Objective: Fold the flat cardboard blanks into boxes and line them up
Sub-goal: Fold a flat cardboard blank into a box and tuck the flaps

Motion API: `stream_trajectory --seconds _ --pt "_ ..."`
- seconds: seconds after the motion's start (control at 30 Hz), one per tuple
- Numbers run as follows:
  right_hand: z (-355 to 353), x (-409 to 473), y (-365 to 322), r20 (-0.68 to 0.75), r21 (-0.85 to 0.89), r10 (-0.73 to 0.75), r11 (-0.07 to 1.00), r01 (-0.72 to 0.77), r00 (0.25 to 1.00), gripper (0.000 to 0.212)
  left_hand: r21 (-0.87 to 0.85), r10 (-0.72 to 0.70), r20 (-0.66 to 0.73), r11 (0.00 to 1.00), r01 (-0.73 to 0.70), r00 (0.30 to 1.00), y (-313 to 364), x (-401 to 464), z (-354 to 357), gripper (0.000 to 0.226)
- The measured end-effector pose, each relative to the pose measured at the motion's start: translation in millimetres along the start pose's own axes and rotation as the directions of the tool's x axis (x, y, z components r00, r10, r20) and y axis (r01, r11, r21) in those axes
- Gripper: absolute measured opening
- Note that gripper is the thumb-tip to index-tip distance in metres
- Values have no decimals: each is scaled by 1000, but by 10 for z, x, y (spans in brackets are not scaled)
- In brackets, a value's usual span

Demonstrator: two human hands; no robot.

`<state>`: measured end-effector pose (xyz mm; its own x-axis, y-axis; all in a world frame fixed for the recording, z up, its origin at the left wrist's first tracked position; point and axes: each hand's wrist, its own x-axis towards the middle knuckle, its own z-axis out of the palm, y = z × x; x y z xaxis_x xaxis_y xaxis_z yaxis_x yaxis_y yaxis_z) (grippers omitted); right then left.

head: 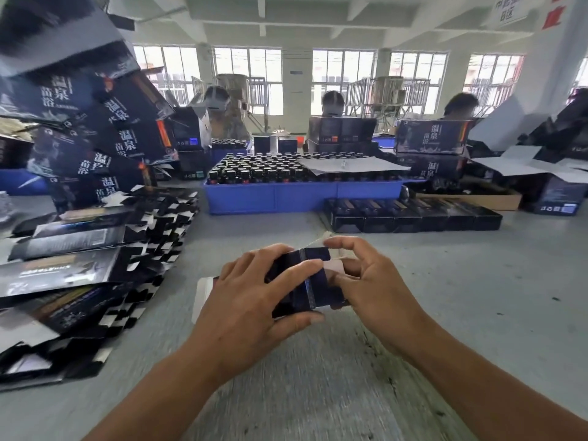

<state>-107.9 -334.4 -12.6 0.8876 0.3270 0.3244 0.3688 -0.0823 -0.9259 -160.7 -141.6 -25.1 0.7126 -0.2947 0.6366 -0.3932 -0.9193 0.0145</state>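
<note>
Both forearms enter from 6 o'clock and converge on a dark box (310, 281) held just above the grey desk (477, 281) at the centre of the view. The left hand (251, 303) lies palm down over the box's left part, fingers curled across its top and thumb pressed along its near edge, gripping it. The right hand (372, 281) is at 3 o'clock of the box, its forefinger arched over the far corner and its thumb tucked against a pale flap (335, 268) at the open end, pinching there. A fanned pile of flat blanks (79, 281) lies at 9 o'clock. A row of finished boxes (413, 214) stands at 1 o'clock, just in front of a blue tray (286, 195) of bottles (270, 170).
</note>
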Motion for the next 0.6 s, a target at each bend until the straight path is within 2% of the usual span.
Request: stream_trajectory --seconds 0.13,0.27,0.47,0.6 --pt "48 -15 0 -10 -37 -88 995 88 996 52 -33 -37 -17 999 37 999 -4 -17 -33 67" --pt "59 -42 -31 13 -104 -179 978 180 984 54 -54 -50 -73 997 46 996 -19 -16 -78 64" --pt "44 -84 -52 -18 -202 -238 952 230 971 39 59 1 -79 998 3 997 -41 -10 -119 68" --pt "71 -113 -51 -36 -304 -282 917 258 959 28 6 -27 -78 1000 27 997 -33 -28 -141 65"
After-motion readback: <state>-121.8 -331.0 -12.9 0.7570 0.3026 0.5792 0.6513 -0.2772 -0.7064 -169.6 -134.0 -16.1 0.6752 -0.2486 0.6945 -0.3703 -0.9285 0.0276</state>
